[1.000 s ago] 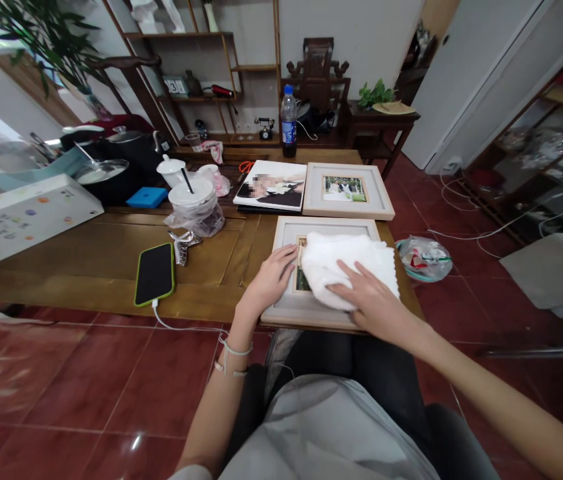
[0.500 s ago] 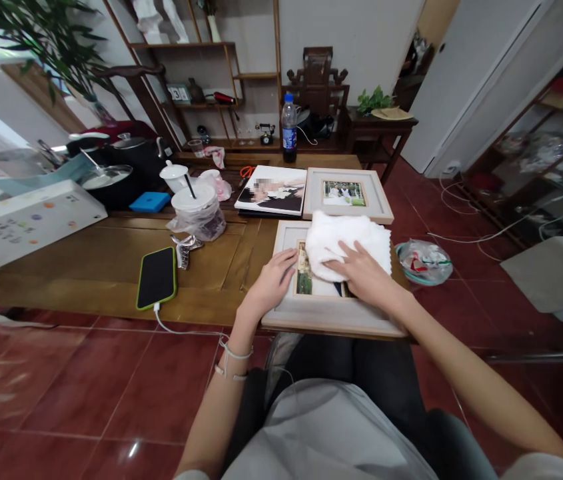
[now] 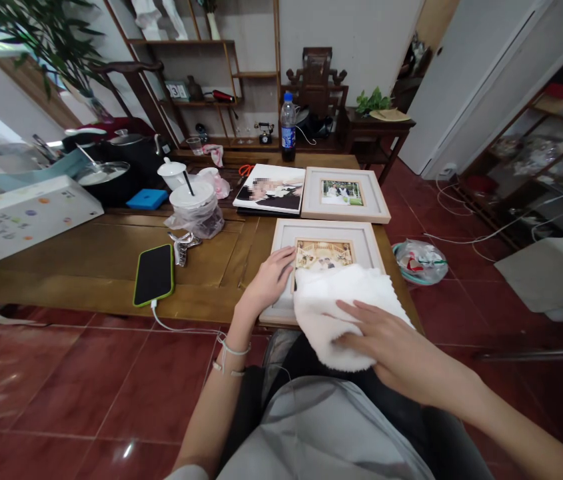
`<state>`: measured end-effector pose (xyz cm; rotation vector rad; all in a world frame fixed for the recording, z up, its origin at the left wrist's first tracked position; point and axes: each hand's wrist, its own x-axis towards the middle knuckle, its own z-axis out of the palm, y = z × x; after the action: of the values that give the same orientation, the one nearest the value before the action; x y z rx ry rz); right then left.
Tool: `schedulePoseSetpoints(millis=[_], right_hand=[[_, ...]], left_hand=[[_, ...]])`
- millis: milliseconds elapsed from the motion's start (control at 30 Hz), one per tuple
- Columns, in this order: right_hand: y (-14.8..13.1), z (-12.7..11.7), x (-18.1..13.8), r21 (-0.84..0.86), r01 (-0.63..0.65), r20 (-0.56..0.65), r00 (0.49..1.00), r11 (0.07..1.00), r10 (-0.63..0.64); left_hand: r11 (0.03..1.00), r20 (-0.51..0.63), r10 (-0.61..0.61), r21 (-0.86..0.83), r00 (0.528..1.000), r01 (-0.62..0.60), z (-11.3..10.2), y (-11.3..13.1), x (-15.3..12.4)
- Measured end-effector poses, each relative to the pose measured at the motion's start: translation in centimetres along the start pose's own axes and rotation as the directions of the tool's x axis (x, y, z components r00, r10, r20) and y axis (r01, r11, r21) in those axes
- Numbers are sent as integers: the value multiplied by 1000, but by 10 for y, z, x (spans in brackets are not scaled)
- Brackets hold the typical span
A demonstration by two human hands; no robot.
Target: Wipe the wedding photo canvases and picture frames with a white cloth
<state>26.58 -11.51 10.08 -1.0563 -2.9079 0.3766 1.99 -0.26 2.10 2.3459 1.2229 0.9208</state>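
Observation:
A white fluffy cloth (image 3: 346, 300) covers the lower right part of a pale picture frame (image 3: 284, 230) at the table's near edge and hangs past that edge. My right hand (image 3: 386, 343) grips the cloth, fingers on top and thumb tucked underneath. Flat along the frame's left side lies my left hand (image 3: 272, 277), fingers stretched out with nothing in them. The upper part of the framed photo (image 3: 325, 253) shows; the cloth hides the rest.
Behind stand a second framed photo (image 3: 344, 217), a photo book (image 3: 271, 190) and a drink bottle (image 3: 288, 130). To the left are a charging phone (image 3: 154, 275), a bagged cup (image 3: 196, 210) and a white box (image 3: 26, 223). A lined bin (image 3: 421, 261) sits on the floor at right.
My right hand has drawn the cloth toward me, from the frame's upper right down over its near edge, uncovering the upper photo. My left hand stays on the frame's left side.

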Motion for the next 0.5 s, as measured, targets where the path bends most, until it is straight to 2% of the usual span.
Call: schedulePoseSetpoints(millis=[200, 400, 500], right_hand=[[57, 9, 30, -119, -96, -146, 986, 988, 79], [110, -11, 82, -285, -288, -297, 933, 914, 201], [123, -12, 99, -345, -313, -298, 930, 885, 213]], left_hand=[[1000, 1, 7, -16, 1000, -7, 0, -1, 0], [1000, 5, 4, -26, 1000, -4, 0, -3, -1], [1000, 4, -5, -24, 1000, 5, -1, -2, -1]])
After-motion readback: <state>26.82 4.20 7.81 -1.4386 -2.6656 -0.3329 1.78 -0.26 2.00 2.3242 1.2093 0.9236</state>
